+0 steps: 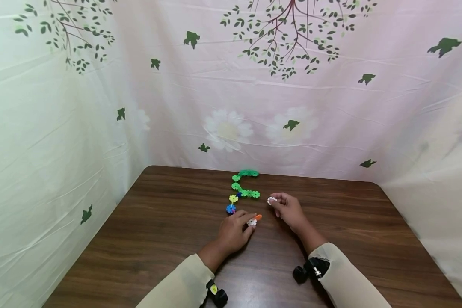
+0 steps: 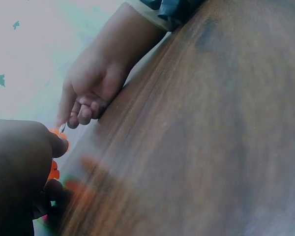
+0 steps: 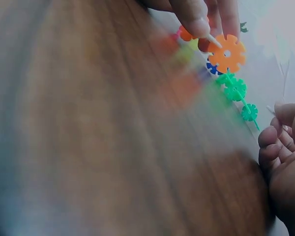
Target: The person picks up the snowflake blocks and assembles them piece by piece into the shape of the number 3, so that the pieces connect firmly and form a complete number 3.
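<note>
My left hand pinches a white notched disc with an orange disc slotted onto it. In the right wrist view that orange disc stands on edge beside the left thumb. Away from the left hand runs a chain of linked discs: a blue disc, a yellow disc and several green discs. The left fingers cover part of the chain. A little to the right, my right hand pinches a single white notched disc between thumb and fingers, apart from the chain.
The brown wooden table carries the chain, whose far green end lies near the back edge. A printed fabric curtain encloses the table behind and at both sides. Black wrist cameras sit on both sleeves.
</note>
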